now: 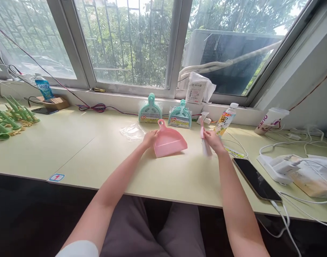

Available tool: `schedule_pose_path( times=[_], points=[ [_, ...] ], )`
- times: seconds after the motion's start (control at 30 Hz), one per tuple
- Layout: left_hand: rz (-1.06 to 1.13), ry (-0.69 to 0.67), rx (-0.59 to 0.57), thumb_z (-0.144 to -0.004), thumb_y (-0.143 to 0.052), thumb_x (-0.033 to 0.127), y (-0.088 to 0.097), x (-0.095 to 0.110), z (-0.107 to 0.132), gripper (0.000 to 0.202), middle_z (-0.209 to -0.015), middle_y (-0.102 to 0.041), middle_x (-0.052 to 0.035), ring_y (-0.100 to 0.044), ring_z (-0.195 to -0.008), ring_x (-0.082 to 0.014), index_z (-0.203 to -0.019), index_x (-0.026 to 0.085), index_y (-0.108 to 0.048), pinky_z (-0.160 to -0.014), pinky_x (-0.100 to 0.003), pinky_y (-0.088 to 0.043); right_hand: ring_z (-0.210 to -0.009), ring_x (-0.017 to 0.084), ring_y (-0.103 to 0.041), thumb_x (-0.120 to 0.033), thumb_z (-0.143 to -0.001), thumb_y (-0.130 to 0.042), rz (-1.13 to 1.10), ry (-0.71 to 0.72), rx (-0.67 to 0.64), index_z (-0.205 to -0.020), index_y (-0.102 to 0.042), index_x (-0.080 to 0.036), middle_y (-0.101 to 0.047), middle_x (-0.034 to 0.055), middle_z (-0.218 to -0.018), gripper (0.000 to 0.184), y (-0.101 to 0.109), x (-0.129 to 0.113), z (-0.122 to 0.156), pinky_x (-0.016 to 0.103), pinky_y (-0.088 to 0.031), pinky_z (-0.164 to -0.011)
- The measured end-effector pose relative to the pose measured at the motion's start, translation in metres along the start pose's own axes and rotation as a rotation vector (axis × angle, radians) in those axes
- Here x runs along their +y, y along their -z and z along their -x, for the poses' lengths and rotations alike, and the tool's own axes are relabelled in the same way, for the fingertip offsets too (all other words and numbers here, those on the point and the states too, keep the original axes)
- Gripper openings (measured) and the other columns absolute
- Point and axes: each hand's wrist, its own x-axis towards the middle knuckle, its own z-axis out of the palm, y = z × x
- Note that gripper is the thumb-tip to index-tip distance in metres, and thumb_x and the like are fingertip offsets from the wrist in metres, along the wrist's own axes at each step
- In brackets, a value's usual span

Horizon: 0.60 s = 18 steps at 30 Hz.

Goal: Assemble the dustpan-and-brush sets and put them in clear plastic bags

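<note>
My left hand (149, 138) is closed on the left edge of a pink dustpan (168, 142), which rests on the pale table (99, 157) with its round handle pointing away from me. My right hand (213, 140) grips a small pink brush with pale bristles (204, 141), held upright to the right of the dustpan. Behind them, against the window ledge, stand two packaged teal dustpan-and-brush sets (150, 110) (180, 116). A crumpled clear plastic wrapper (131, 131) lies to the left of the dustpan.
A phone (255, 178) lies at the right by a white power strip (275, 167) with cables. Bottles (225, 119) (44, 87) and a cup (270, 119) stand near the ledge. Green clips (10, 117) sit far left. A white packet (198, 88) leans on the window.
</note>
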Motion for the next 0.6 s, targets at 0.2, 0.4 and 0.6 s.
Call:
schedule_pose_path(
  times=[0.2, 0.4, 0.6],
  points=[
    [-0.129, 0.058, -0.055, -0.098, -0.034, 0.037, -0.006, -0.008, 0.004, 0.038, -0.110, -0.068, -0.0089, -0.059, -0.107, -0.0248, -0.097, 0.020, -0.068, -0.085, -0.030, -0.042, -0.104, 0.033, -0.059, -0.046, -0.083, -0.051, 0.275, -0.126, -0.182, -0.093, -0.074, -0.017, -0.067, 0.0177, -0.105, 0.039, -0.037, -0.018, 0.017, 0.040, -0.040, -0.079],
    [-0.125, 0.146, 0.008, -0.094, -0.042, 0.038, -0.002, -0.017, 0.001, 0.028, -0.112, -0.067, -0.0084, -0.060, -0.103, -0.0230, -0.097, 0.020, -0.064, -0.082, -0.029, -0.042, -0.104, 0.034, -0.059, -0.048, -0.078, -0.058, 0.256, -0.136, -0.135, -0.091, -0.074, -0.016, -0.068, 0.0184, -0.104, 0.038, -0.045, -0.012, 0.017, 0.042, -0.039, -0.081],
    [-0.247, 0.141, -0.005, -0.091, -0.045, 0.040, 0.001, -0.007, 0.006, 0.027, -0.091, -0.071, -0.0084, -0.063, -0.086, -0.0241, -0.083, 0.021, -0.064, -0.070, -0.030, -0.040, -0.107, 0.032, -0.055, -0.041, -0.075, -0.060, 0.188, -0.104, -0.064, -0.090, -0.073, -0.018, -0.066, 0.0150, -0.105, 0.031, -0.050, -0.011, 0.014, 0.040, -0.041, -0.082]
  ],
)
